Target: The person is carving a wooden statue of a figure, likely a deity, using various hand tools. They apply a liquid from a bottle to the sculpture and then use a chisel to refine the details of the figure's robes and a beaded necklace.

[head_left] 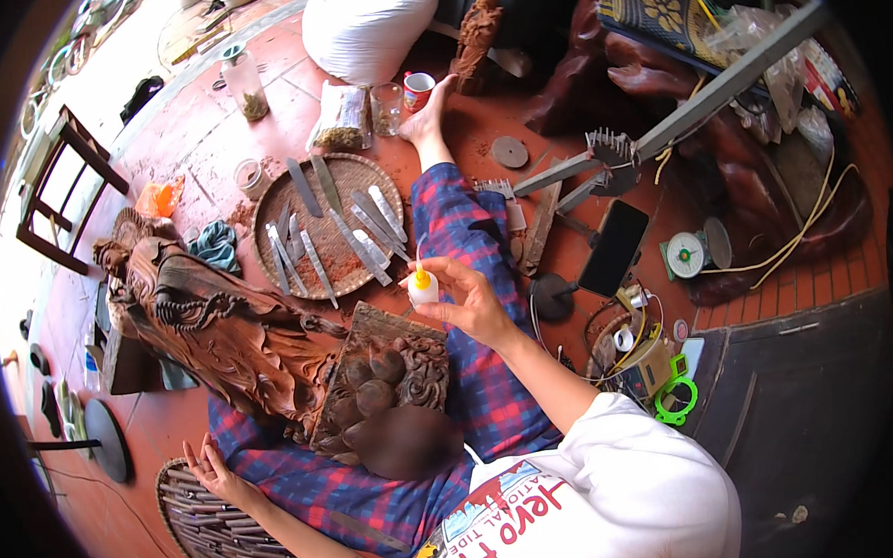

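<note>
Your right hand [475, 304] pinches the white bottle [423, 289] near the wooden carving [234, 321] lying across your legs [498, 400]. Your left hand [215, 468], half open, holds nothing visible. Caution: excess grip pressure could eject any contents; the unsteadied carving could roll.

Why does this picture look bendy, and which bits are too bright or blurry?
Head view: a fisheye lens bends straight edges; head view: ground at upper left glares white; head view: a brown patch beside the carving is smudged, while the white bottle looks clearer.
</note>
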`<move>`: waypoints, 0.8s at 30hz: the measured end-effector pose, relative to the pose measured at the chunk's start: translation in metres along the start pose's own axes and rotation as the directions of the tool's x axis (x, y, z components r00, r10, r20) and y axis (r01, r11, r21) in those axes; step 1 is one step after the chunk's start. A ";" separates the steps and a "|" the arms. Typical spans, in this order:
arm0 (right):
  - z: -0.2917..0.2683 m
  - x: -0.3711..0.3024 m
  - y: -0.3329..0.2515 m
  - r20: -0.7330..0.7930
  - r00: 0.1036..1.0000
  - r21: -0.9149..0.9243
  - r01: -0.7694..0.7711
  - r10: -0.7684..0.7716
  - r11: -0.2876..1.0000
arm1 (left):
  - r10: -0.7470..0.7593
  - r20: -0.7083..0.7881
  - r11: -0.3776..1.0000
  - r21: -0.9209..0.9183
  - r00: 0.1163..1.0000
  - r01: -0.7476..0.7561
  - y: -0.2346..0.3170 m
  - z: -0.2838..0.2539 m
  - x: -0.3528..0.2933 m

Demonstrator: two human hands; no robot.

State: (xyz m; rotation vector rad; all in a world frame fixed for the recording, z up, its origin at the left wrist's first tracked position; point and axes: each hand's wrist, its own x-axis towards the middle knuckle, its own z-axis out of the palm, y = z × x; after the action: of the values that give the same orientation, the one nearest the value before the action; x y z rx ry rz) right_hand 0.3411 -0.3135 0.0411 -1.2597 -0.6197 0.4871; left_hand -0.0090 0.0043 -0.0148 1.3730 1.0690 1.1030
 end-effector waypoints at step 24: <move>0.072 0.177 0.043 0.100 0.988 -0.441 0.147 -0.115 0.885 | 0.045 -0.048 0.998 -0.043 0.998 -0.047 0.005 0.017 -0.013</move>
State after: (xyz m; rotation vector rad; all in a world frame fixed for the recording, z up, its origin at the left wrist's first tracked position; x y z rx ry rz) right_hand 0.4240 -0.1359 0.0413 -1.6281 -0.9077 0.2816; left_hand 0.0059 -0.0118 -0.0119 1.3486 1.0458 1.1910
